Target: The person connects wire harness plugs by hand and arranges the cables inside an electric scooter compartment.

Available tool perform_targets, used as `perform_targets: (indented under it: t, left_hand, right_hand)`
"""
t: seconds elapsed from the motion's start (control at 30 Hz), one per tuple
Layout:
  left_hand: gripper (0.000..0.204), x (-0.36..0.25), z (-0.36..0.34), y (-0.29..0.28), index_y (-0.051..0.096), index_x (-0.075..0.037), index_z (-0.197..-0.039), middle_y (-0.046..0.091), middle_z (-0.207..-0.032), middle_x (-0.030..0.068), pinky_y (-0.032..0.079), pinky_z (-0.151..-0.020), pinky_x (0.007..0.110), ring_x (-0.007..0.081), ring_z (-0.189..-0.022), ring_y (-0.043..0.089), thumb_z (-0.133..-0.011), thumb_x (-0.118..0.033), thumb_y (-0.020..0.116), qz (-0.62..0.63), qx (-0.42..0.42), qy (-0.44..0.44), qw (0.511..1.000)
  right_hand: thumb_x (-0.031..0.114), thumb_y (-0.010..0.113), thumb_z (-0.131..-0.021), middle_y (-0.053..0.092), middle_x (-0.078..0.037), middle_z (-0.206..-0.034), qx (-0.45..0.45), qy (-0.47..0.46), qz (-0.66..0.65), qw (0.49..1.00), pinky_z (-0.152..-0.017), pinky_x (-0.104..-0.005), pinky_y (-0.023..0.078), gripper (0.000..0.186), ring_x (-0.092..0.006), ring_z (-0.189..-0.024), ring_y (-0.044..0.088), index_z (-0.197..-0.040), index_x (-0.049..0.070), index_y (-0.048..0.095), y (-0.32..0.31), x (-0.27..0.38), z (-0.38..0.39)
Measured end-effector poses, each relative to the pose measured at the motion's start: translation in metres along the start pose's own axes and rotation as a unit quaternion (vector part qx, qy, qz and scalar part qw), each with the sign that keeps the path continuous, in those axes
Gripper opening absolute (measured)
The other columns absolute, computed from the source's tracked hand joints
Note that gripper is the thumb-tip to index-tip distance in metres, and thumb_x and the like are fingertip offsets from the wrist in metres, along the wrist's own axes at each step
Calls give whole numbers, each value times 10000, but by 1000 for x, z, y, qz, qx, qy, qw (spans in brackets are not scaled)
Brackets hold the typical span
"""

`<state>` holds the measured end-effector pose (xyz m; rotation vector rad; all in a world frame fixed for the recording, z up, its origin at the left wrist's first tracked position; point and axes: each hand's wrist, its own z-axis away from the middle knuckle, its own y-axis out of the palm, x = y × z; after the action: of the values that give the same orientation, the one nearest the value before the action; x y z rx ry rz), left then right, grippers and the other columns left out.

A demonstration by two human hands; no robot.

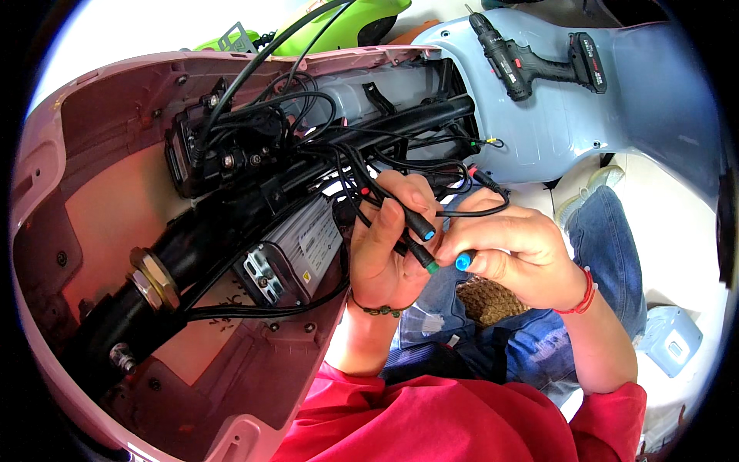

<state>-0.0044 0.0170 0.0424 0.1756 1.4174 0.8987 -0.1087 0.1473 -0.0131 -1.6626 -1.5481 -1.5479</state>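
My left hand point(385, 246) is closed around black cables, with a blue-tipped connector point(422, 225) and a green-tipped connector point(423, 259) poking out from its fingers. Just to its right, my right hand point(516, 254) pinches another connector with a bright blue end point(463, 262). More black cables point(339, 154) loop behind both hands, one ending in a red-marked connector point(483, 177). Left of my hands, a silver finned metal box point(292, 250) lies beside a black tube point(200, 231) inside an open pink body shell point(115, 108).
A light blue panel point(539, 131) at upper right bears a black cordless drill point(519, 65). A black mechanism point(208, 154) sits in the shell, with green panels point(331, 27) behind. A small blue-grey part point(673, 339) lies at right, near my jeans-clad legs point(600, 254).
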Motion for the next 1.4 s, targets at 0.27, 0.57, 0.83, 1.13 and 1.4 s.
perform_targets:
  t: [0.27, 0.57, 0.83, 1.13, 1.4]
  left_hand:
    - [229, 6, -1, -3, 505, -12, -996, 487, -795, 65, 427, -554, 223, 95, -613, 475, -994, -241, 498, 6, -16, 11, 1000]
    - [213, 13, -2, -7, 511, 10, -986, 490, -823, 88, 485, -585, 259, 138, -637, 510, -989, -202, 497, -35, -33, 41, 998]
    - [184, 10, -4, -10, 516, 12, -993, 505, -871, 92, 484, -584, 254, 115, -633, 494, -976, -171, 514, -123, -18, 48, 991]
    - [165, 11, -6, -15, 530, -8, -1017, 506, -907, 62, 348, -530, 201, 63, -623, 440, -972, -166, 525, -174, -15, 55, 983]
    - [143, 12, -4, -20, 529, -13, -1027, 509, -923, 54, 318, -525, 201, 56, -620, 412, -968, -144, 519, -179, -23, 50, 982]
  right_hand:
    - [116, 636, -881, 627, -130, -721, -85, 54, 71, 992, -564, -343, 461, 162, -259, -611, 610, -975, -15, 653, 11, 13, 3]
    - [77, 616, -870, 581, -125, -614, -130, 68, 90, 985, -492, -348, 430, 90, -270, -516, 578, -887, -11, 623, 15, 19, 2]
    - [90, 611, -876, 585, -142, -615, -139, 110, 111, 978, -479, -360, 430, 93, -289, -526, 592, -869, -2, 618, 14, 18, 3]
    - [118, 630, -869, 586, -120, -618, -148, 76, 205, 965, -483, -379, 438, 97, -296, -542, 600, -843, 26, 610, 13, 12, 5]
    - [148, 609, -886, 575, -115, -601, -134, 79, 246, 957, -481, -396, 436, 131, -300, -542, 597, -816, 41, 582, 12, 10, 5]
